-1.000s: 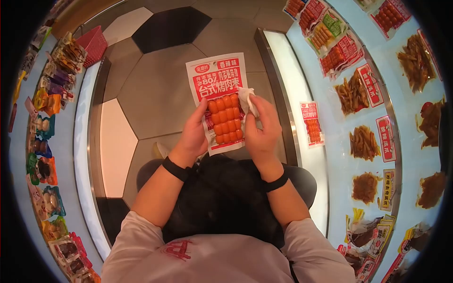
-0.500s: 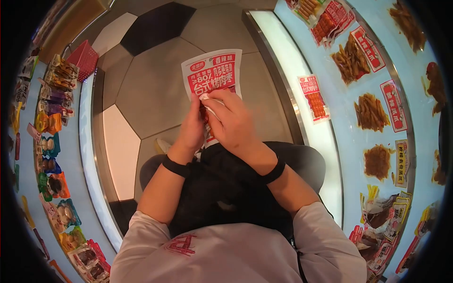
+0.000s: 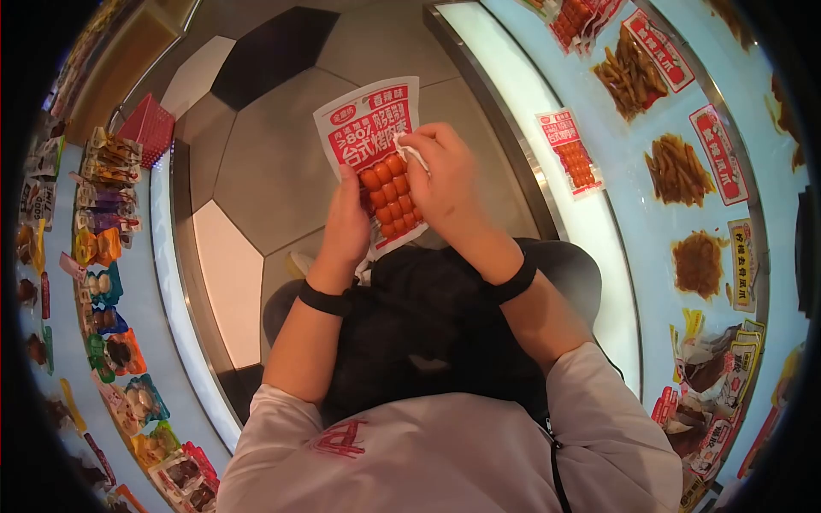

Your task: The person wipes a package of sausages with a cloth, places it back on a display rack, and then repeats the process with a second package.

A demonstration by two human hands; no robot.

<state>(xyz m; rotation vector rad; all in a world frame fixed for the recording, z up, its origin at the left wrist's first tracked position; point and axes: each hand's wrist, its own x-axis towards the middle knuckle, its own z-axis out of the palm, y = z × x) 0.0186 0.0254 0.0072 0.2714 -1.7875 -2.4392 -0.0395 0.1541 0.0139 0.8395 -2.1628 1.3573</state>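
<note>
Clearly, the flat red-and-white plastic package with a clear window of orange-red sausages (image 3: 386, 190) is the landmark here: it is held up, slightly tilted, in front of the person, above the tiled floor (image 3: 299, 128). The left hand (image 3: 345, 224) grips its left edge, the thumb lying along the front; the other fingers are behind it, so whether they are spread or together cannot be told. The right hand (image 3: 451, 181) is at the package's right edge, its thumb and fingertips pinching a crumpled white tissue (image 3: 412, 152) at the front, by the upper right of the sausages. Whether the tissue presses on the plastic is hard to tell. Each wrist wears a black band (image 3: 323, 299).

Right of the package, a smaller-looking pack of similar red-and-white print (image 3: 571, 154) lies on a glowing white ledge (image 3: 611, 295); farther right are clear packs of brown food (image 3: 678, 171) with red labels (image 3: 718, 154). Well left of the package stand a pink perforated plastic basket (image 3: 150, 130) and a row of colourful small snack packets (image 3: 107, 244).
</note>
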